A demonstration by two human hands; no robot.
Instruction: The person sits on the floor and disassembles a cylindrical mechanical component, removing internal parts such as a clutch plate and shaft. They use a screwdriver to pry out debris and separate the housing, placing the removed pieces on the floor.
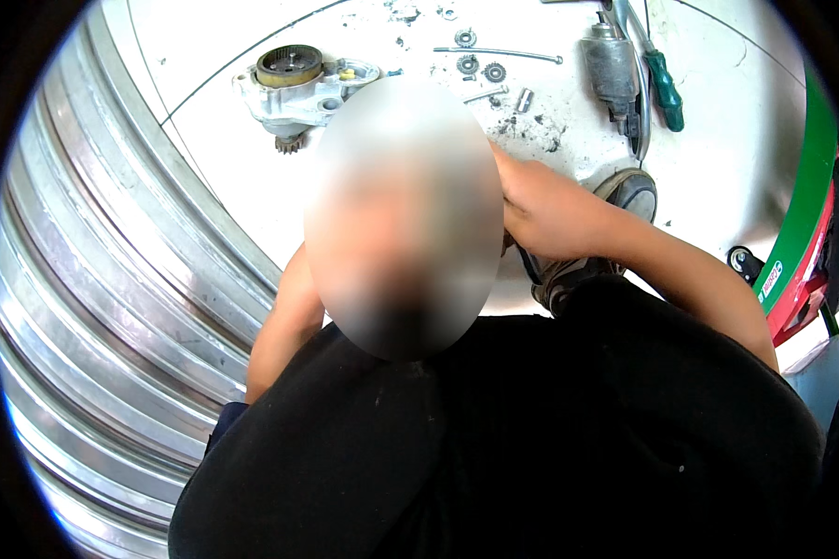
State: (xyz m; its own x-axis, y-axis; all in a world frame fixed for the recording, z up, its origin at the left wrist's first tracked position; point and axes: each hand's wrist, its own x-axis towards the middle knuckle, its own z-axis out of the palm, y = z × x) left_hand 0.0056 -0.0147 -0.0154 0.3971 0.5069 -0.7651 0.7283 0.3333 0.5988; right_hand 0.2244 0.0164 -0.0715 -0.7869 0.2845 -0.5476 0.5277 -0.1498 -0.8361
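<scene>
Good practice here would be steady support from both hands, with the small gears (494, 72) kept clear of dark debris (552, 143) on the floor (252, 186). The metal housing (284, 101) rests ahead, to the left. Blurring covers the left hand and most fingers of the right hand (548, 212); whether they grasp anything cannot be told. A held part may be hidden there.

Matt cast-metal housing (298, 101); glossy, ribbed metal panelling (126, 252).
</scene>
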